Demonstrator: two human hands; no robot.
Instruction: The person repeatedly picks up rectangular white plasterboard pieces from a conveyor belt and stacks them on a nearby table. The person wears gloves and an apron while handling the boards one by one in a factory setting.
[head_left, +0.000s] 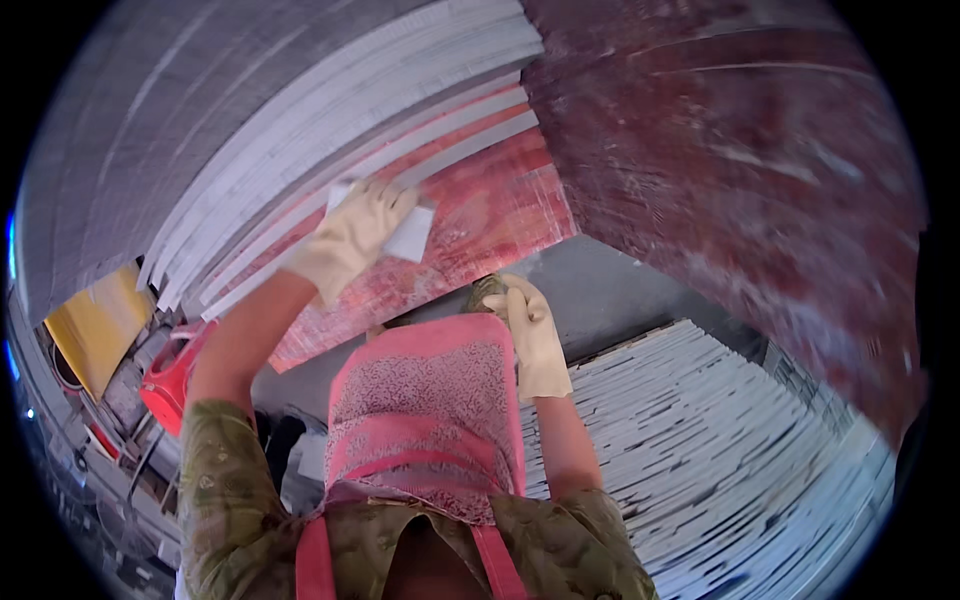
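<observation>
Left hand (352,238) gloved, raised far and left, fingers curled shut, right hand (533,335) gloved, held nearer, fingers bent, forearms bare.

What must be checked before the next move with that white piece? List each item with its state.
1. Left hand gripping the white piece: ok.
2. White piece flat against the red board: cannot tell.
3. Right hand closed on the brownish object: ok.
4. Kind of brownish object: cannot tell.
5. Gloves on both hands: ok.
6. Stack of white strips lying beside the right hand: ok.
</observation>
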